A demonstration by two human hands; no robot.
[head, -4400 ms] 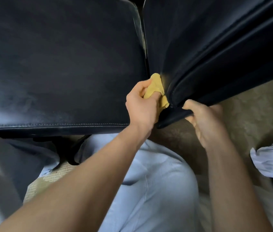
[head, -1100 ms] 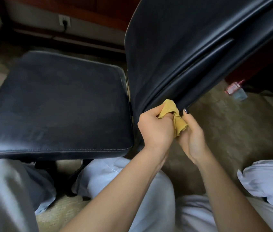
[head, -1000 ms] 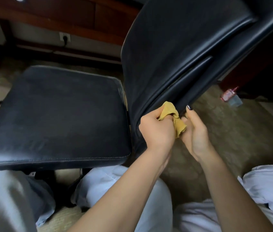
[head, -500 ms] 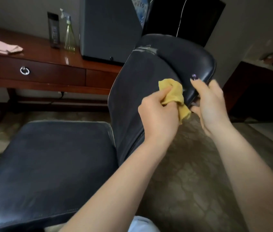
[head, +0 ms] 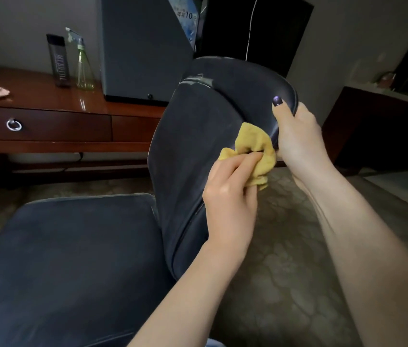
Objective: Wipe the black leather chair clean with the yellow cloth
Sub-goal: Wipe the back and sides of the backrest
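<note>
Change: your left hand [head: 230, 194] has gone from low seam to upper backrest [head: 193, 151] of black leather chair [head: 72, 259]. Fingers clamped on bunched yellow cloth [head: 255, 144], which touches leather just below top right rim. Your right hand [head: 298, 136] now grips that rim, thumb on front, other fingers hidden behind. Judgement: low seam done, top edge in hand, seat possibly pending.
</note>
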